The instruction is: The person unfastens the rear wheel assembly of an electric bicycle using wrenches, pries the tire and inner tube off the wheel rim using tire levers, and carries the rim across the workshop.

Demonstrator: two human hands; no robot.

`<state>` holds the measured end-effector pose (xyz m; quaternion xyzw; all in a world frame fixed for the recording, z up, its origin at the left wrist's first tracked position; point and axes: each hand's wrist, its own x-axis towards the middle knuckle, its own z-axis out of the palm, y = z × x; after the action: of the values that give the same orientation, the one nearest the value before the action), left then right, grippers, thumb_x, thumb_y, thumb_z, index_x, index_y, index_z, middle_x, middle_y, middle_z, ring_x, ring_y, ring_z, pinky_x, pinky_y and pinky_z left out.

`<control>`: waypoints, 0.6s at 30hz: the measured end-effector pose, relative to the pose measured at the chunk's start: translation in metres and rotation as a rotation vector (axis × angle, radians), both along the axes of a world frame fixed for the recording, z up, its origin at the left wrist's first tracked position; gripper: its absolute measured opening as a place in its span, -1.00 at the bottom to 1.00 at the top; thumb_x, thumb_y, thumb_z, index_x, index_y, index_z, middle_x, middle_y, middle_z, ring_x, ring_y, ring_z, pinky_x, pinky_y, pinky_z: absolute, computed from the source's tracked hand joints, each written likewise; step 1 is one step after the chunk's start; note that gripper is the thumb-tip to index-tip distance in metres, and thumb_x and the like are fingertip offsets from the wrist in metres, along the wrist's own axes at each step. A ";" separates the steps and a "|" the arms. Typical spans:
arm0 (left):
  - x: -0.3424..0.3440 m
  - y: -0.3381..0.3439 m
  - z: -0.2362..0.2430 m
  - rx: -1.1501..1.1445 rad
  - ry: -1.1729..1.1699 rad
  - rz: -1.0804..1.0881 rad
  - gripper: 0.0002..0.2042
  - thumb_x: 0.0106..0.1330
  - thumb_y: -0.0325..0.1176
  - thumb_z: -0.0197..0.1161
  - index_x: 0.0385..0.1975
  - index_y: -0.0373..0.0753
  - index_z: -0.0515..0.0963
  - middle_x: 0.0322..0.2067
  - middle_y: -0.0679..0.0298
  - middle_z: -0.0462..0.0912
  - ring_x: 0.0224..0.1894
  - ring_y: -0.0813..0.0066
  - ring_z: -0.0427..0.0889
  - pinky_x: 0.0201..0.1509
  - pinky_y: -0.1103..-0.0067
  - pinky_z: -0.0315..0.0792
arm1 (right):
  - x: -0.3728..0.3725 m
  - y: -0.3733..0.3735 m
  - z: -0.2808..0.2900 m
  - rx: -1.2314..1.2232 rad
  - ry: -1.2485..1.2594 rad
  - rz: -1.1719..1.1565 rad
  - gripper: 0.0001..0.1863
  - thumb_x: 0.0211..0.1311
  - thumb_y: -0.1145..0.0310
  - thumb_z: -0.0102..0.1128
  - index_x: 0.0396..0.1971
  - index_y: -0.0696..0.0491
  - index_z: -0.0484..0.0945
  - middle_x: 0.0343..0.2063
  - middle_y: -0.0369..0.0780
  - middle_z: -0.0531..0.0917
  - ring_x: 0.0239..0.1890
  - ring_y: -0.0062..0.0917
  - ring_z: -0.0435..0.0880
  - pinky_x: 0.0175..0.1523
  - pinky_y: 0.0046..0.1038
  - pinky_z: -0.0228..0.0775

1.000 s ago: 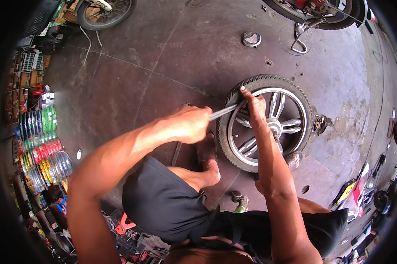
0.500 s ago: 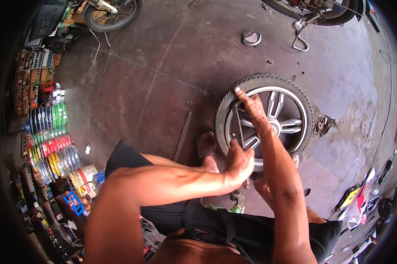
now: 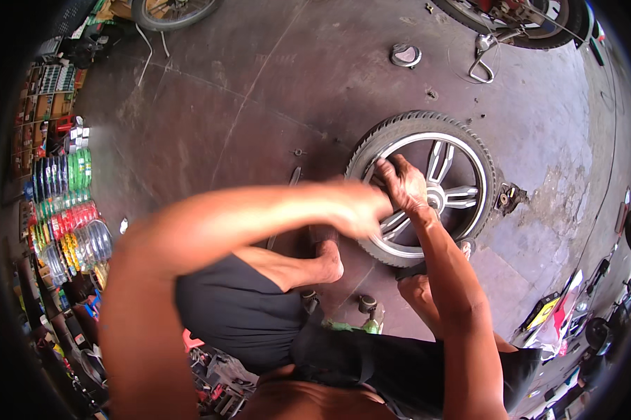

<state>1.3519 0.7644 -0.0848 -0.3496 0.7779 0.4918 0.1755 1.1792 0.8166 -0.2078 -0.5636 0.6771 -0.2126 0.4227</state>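
Note:
A motorcycle wheel [image 3: 482, 150] with a black tire and silver spoked rim lies flat on the floor in front of me. My right hand [image 3: 405, 185] is at the inner left side of the rim, its fingers curled together. What it grips is hidden. My left hand [image 3: 361, 210], smeared by motion, is beside it over the rim's left edge. Its fingers cannot be made out. The dark flat tire lever seen earlier is hidden by the hands. A long metal bar [image 3: 296, 175] lies on the floor left of the wheel, partly behind my left forearm.
My feet flank the wheel's near side. Packaged coils [image 3: 64, 171] and parts shelves [image 3: 46, 105] line the left. Another wheel [image 3: 172, 14] stands at the far left, and a motorcycle [image 3: 518, 24] at the far right. A round part [image 3: 405, 54] lies beyond the wheel.
My left hand has moved up and left across the rim, with its elbow swinging outward. My right hand has drawn inward from the tire and curled. The lever has gone out of sight.

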 end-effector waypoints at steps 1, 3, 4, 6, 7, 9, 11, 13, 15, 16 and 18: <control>0.029 -0.016 -0.012 -0.081 0.086 0.246 -0.68 0.09 -0.25 0.20 -0.24 -0.34 0.47 -0.36 0.01 0.57 -0.27 0.09 0.58 -0.22 0.38 0.44 | 0.004 0.001 -0.004 0.038 0.150 -0.020 -0.41 0.31 -0.12 -0.28 -0.36 0.14 0.51 -0.41 0.08 0.59 -0.22 0.01 0.54 -0.09 -0.12 0.31; 0.090 -0.015 -0.021 -0.335 -0.050 0.441 -0.69 0.09 -0.28 0.23 -0.24 -0.35 0.42 -0.39 -0.02 0.57 -0.29 0.08 0.58 -0.23 0.38 0.43 | 0.012 0.004 -0.002 0.099 0.195 -0.019 -0.35 0.30 -0.15 -0.30 -0.26 0.19 0.53 -0.35 0.12 0.58 -0.17 0.00 0.54 -0.05 -0.13 0.32; 0.127 0.003 -0.053 -0.450 -0.085 0.542 -0.67 0.07 -0.28 0.26 -0.26 -0.35 0.42 -0.41 -0.02 0.58 -0.32 0.10 0.59 -0.24 0.37 0.43 | 0.016 0.004 -0.007 0.094 0.213 -0.009 -0.33 0.31 -0.15 -0.30 -0.23 0.21 0.53 -0.35 0.14 0.58 -0.16 0.00 0.54 -0.04 -0.13 0.32; 0.177 0.047 -0.111 -0.309 -0.210 0.846 -0.63 0.01 -0.24 0.31 -0.25 -0.33 0.44 -0.40 -0.03 0.58 -0.30 0.07 0.59 -0.22 0.36 0.44 | 0.019 -0.003 -0.009 0.022 0.175 -0.010 -0.32 0.31 -0.15 -0.31 -0.26 0.21 0.56 -0.37 0.13 0.59 -0.19 0.01 0.55 -0.05 -0.13 0.34; 0.197 0.078 -0.141 -0.257 -0.288 0.942 -0.57 -0.03 -0.20 0.32 -0.20 -0.32 0.43 -0.35 -0.04 0.59 -0.24 0.03 0.58 -0.16 0.35 0.43 | 0.023 -0.005 -0.008 0.042 0.128 0.008 -0.34 0.31 -0.15 -0.31 -0.27 0.18 0.58 -0.37 0.10 0.60 -0.19 0.01 0.55 -0.06 -0.13 0.34; 0.204 0.139 -0.174 -0.245 -0.520 0.849 -0.41 -0.05 -0.15 0.31 -0.02 -0.25 0.30 -0.07 -0.09 0.46 -0.04 -0.07 0.48 0.00 0.20 0.37 | 0.020 -0.006 -0.013 0.105 0.103 0.008 -0.39 0.32 -0.14 -0.31 -0.26 0.08 0.60 -0.36 0.06 0.61 -0.19 0.01 0.55 -0.07 -0.13 0.34; 0.209 0.192 -0.191 -0.233 -0.591 0.877 -0.41 0.01 -0.27 0.25 0.07 -0.20 0.20 0.02 -0.09 0.35 -0.01 -0.13 0.43 0.04 0.16 0.35 | 0.031 -0.001 -0.023 0.093 0.105 -0.004 -0.39 0.32 -0.14 -0.31 -0.24 0.08 0.59 -0.36 0.06 0.61 -0.18 0.01 0.55 -0.06 -0.13 0.34; 0.214 0.222 -0.199 -0.477 -0.598 0.862 -0.47 0.02 -0.41 0.20 0.03 -0.26 0.19 -0.03 -0.10 0.36 -0.01 -0.13 0.42 -0.03 0.14 0.39 | 0.045 -0.005 -0.020 0.094 0.084 -0.006 -0.36 0.31 -0.15 -0.33 -0.20 0.09 0.59 -0.35 0.09 0.60 -0.16 0.01 0.55 -0.04 -0.15 0.35; 0.222 0.223 -0.208 -0.523 -0.604 0.877 -0.47 0.00 -0.43 0.20 0.02 -0.26 0.19 -0.03 -0.10 0.36 -0.02 -0.14 0.43 -0.05 0.13 0.40 | 0.056 -0.011 -0.017 0.165 0.121 0.089 -0.34 0.30 -0.17 -0.32 -0.24 0.10 0.60 -0.40 0.09 0.61 -0.20 0.01 0.56 -0.05 -0.17 0.36; 0.225 0.220 -0.211 -0.525 -0.615 0.910 -0.53 0.01 -0.43 0.18 -0.04 -0.29 0.24 -0.11 -0.09 0.42 -0.07 -0.12 0.46 -0.07 0.15 0.41 | 0.058 -0.010 -0.024 0.164 0.121 0.139 -0.34 0.29 -0.17 -0.31 -0.27 0.10 0.61 -0.42 0.08 0.61 -0.22 0.00 0.57 -0.06 -0.17 0.36; 0.222 0.213 -0.213 -0.527 -0.631 0.942 -0.60 0.02 -0.43 0.16 -0.10 -0.32 0.29 -0.19 -0.08 0.48 -0.13 -0.10 0.50 -0.10 0.16 0.42 | 0.058 -0.012 -0.022 0.205 0.196 0.310 -0.31 0.27 -0.21 -0.27 -0.39 0.13 0.64 -0.48 0.07 0.61 -0.28 -0.05 0.59 -0.11 -0.17 0.38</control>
<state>1.5739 0.9772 -0.2982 -0.8150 0.5461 0.1808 0.0691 1.2373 0.8043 -0.2293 -0.6331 0.6383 -0.0188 0.4375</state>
